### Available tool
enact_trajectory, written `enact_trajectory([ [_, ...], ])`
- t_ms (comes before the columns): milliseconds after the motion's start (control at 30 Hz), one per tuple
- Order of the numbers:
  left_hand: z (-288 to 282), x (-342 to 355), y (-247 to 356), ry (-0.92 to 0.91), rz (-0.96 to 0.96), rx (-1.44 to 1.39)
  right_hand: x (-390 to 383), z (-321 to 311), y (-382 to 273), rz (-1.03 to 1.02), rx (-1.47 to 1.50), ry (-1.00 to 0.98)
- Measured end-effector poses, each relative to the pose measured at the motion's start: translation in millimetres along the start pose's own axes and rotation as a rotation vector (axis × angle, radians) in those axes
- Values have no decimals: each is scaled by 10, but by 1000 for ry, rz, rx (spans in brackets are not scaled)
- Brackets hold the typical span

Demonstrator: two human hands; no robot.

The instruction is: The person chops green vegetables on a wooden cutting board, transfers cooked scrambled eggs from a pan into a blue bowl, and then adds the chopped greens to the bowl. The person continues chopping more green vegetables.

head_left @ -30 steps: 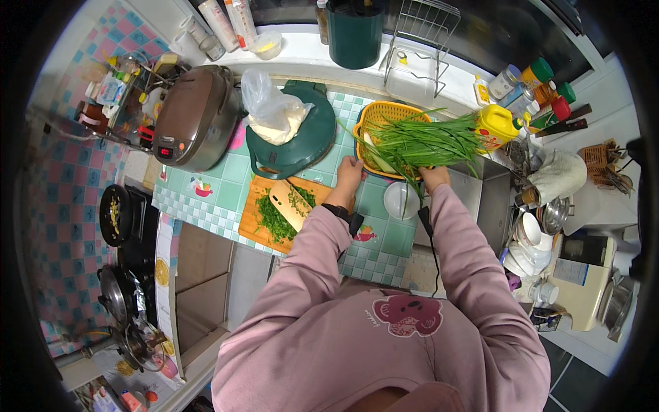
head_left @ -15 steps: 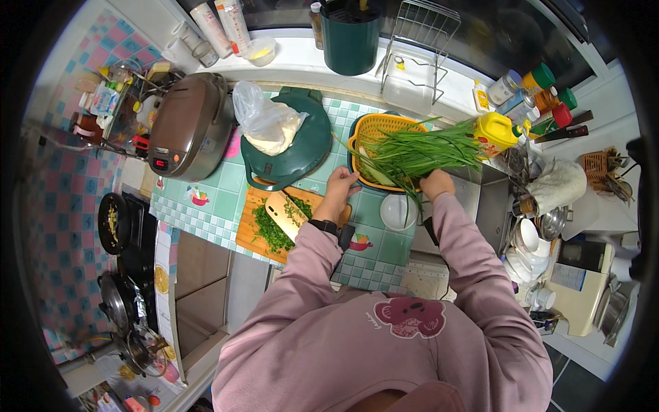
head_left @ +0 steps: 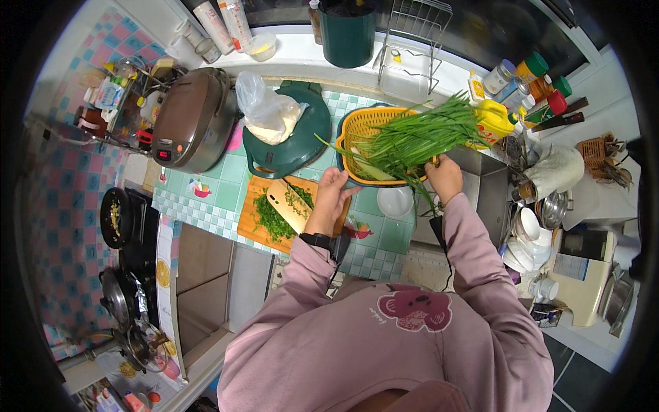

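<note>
A yellow plastic colander (head_left: pixel 349 134) sits in a dark basin (head_left: pixel 339 123) on the tiled counter, heaped with long green chives (head_left: pixel 429 134) that hang over its right side. My right hand (head_left: pixel 446 180) is closed round the colander's yellow handle at the lower right. At the lower left rim is my left hand (head_left: pixel 332 198), fingers stretched out and the fingertips at the basin's edge. Left of that hand lies a wooden cutting board (head_left: pixel 248 233) with chopped greens (head_left: pixel 274 221) and a wide-bladed cleaver (head_left: pixel 290 206) on it. A small white bowl (head_left: pixel 395 202) stands just below the colander.
Behind the board is a dark green round lid or appliance (head_left: pixel 312 141) bearing dough in a plastic bag (head_left: pixel 271 118). A rice cooker (head_left: pixel 192 123) stands left. To the right are a sink (head_left: pixel 491 199), a yellow jug (head_left: pixel 491 122) and stacked dishes (head_left: pixel 523 240).
The colander and basin have shifted slightly left with the chives. My right hand has come onto the handle, and my left hand has opened wider at the rim.
</note>
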State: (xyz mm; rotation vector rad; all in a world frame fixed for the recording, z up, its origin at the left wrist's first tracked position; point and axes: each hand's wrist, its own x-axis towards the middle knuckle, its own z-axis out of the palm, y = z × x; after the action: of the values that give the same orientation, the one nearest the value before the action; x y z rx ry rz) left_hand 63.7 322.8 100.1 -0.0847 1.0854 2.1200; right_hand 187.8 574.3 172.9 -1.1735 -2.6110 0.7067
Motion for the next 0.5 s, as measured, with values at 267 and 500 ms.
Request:
enact_trajectory([
  [267, 404, -378, 128, -51, 65, 16, -219, -455, 30, -36, 150, 109],
  [500, 735, -649, -49, -97, 67, 118, -656, -939, 400, 232, 570, 12],
])
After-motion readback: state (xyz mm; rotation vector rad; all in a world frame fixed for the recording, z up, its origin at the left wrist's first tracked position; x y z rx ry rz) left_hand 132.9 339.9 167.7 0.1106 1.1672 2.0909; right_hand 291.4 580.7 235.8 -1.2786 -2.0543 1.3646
